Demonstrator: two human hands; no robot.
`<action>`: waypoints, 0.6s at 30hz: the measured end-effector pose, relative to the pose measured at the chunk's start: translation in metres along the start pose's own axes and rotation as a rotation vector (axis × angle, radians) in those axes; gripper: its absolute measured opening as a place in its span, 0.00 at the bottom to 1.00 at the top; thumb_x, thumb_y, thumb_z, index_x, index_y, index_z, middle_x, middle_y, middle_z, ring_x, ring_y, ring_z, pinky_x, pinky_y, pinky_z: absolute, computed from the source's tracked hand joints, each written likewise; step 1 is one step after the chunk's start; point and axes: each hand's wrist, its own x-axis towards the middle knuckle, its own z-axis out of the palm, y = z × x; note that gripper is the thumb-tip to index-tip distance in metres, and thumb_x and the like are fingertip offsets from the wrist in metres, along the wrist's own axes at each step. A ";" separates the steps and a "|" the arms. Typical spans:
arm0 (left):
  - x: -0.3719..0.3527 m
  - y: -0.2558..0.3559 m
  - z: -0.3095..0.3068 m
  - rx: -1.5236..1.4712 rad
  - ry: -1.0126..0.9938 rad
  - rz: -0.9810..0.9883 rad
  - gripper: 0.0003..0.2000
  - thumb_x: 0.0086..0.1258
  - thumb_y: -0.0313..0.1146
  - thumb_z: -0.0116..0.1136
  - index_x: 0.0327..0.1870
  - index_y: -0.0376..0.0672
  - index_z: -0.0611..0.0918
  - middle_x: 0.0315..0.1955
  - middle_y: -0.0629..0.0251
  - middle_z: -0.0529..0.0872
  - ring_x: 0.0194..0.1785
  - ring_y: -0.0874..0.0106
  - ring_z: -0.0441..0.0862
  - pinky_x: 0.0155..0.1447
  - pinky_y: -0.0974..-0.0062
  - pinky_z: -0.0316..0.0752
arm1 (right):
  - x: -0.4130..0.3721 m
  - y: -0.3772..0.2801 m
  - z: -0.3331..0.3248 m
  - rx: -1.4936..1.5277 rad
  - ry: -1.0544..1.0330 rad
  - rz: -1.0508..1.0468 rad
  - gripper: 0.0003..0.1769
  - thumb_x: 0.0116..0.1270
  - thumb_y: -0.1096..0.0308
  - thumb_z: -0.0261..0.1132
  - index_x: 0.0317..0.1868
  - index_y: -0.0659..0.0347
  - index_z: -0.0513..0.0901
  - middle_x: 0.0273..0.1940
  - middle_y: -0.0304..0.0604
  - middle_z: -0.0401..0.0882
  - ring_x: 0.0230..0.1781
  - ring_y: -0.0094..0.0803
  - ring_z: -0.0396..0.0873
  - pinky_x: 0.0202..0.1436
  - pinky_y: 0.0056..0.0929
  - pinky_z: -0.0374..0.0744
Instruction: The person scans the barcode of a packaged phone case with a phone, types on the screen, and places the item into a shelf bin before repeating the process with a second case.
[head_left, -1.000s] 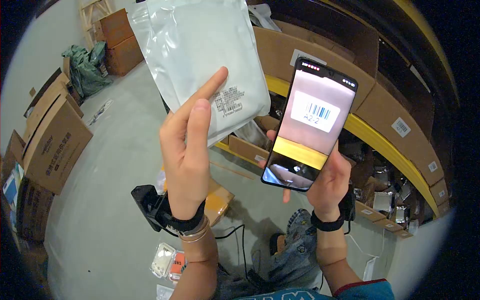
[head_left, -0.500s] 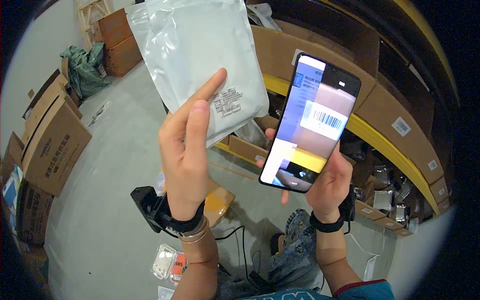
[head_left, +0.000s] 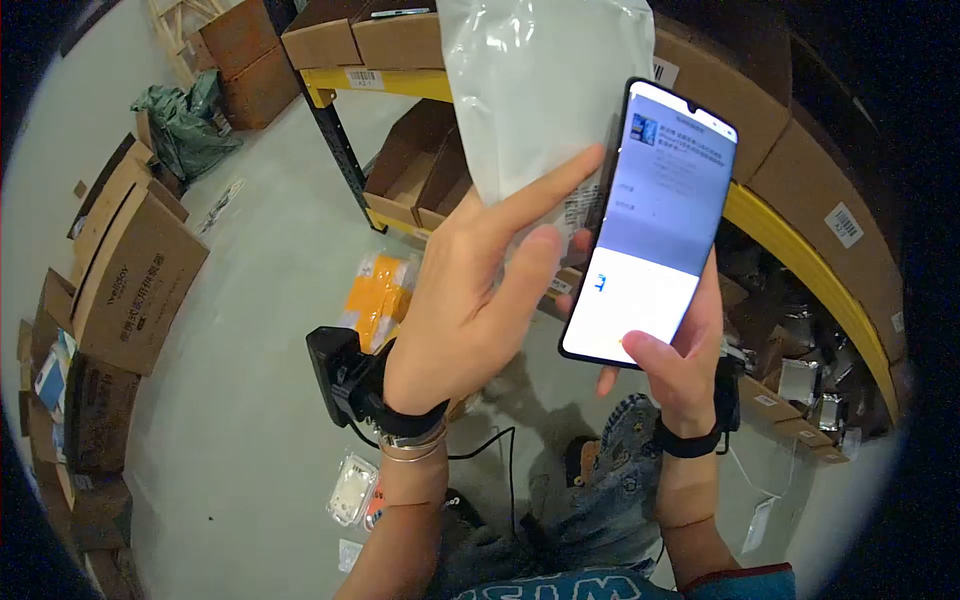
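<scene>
My left hand (head_left: 480, 290) grips the lower part of a white plastic pouch (head_left: 540, 90), its index finger and thumb lying across the front. Part of the printed label (head_left: 582, 208) shows beside that index finger; the phone covers the pouch's right lower edge. In my right hand (head_left: 690, 345) is a black smartphone (head_left: 655, 220), tilted, its screen towards me. A blue-grey page with text fills the upper screen, and a white panel the lower part. My right thumb touches the bottom of the screen. Black straps with devices circle both wrists.
A yellow-edged shelf rack (head_left: 800, 270) with labelled cardboard bins curves behind and to the right. Cardboard boxes (head_left: 140, 290) stand at the left. A yellow-taped parcel (head_left: 380, 295) and small clear packs (head_left: 352, 490) lie on the floor. A black cable (head_left: 512, 470) hangs near my legs.
The pouch and my left hand have moved right, partly behind the phone. The phone's screen has gone from a barcode camera view to a page with a white panel. My right thumb now touches it.
</scene>
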 end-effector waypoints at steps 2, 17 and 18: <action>0.003 -0.006 0.001 -0.013 -0.030 0.029 0.20 0.69 0.35 0.41 0.61 0.38 0.72 0.54 0.48 0.75 0.46 0.63 0.79 0.40 0.76 0.80 | 0.001 -0.002 -0.001 -0.023 0.018 0.011 0.44 0.51 0.71 0.63 0.67 0.61 0.49 0.58 0.65 0.67 0.46 0.50 0.80 0.20 0.26 0.84; 0.011 -0.026 0.010 -0.069 -0.275 0.059 0.35 0.53 0.32 0.47 0.67 0.34 0.61 0.52 0.50 0.73 0.57 0.57 0.70 0.65 0.68 0.57 | -0.003 -0.007 -0.018 -0.055 0.101 0.028 0.48 0.47 0.66 0.61 0.68 0.64 0.47 0.58 0.61 0.67 0.54 0.52 0.74 0.40 0.40 0.84; 0.011 -0.024 0.011 -0.068 -0.285 0.047 0.36 0.51 0.31 0.48 0.68 0.34 0.60 0.51 0.51 0.73 0.57 0.58 0.69 0.66 0.67 0.56 | -0.003 -0.008 -0.020 -0.049 0.093 0.026 0.48 0.47 0.66 0.61 0.68 0.63 0.46 0.58 0.62 0.67 0.52 0.51 0.76 0.36 0.36 0.84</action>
